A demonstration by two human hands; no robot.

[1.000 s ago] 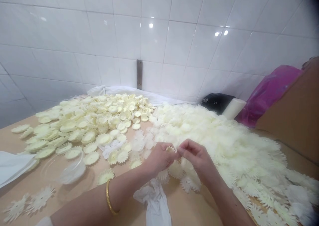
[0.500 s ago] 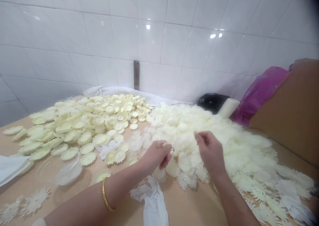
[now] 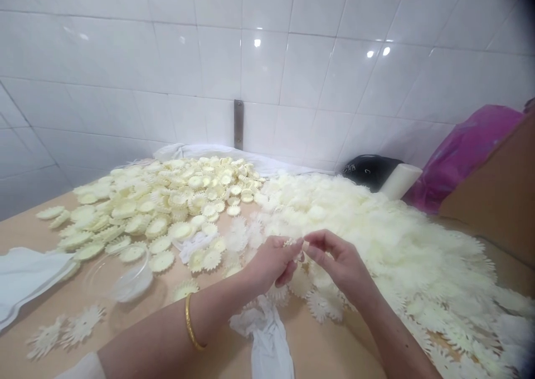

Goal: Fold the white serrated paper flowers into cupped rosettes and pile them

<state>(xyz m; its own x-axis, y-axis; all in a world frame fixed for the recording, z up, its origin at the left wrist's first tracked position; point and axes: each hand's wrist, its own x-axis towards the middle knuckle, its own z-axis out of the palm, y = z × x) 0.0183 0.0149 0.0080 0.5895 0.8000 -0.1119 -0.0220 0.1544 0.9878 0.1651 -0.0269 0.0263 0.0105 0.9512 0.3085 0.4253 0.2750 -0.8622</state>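
My left hand [image 3: 273,262] is closed in a pinch around a small cream petal-edged disc [image 3: 289,242], mostly covered by the fingers. Against its thumb tip, my right hand [image 3: 336,256] has thumb and forefinger pinched together; whatever lies between them is too small to make out. Both hands hover over the front of a heap of thin, pale, jagged-edged flower cutouts [image 3: 355,217]. To the left spreads a pile of thicker, cupped cream discs [image 3: 167,200] with toothed rims.
A clear round dish [image 3: 134,281] with whitish contents sits on the left of the tan table [image 3: 159,334]. Crumpled white cloth [image 3: 270,340] lies in front. At the back right are a white roll [image 3: 401,181], a black bag [image 3: 368,170], a magenta bag [image 3: 463,145] and a cardboard box [image 3: 493,184].
My right hand has moved left and down until its fingertips meet the left hand's. The left hand keeps its pinch on the disc. The whole view has shifted slightly.
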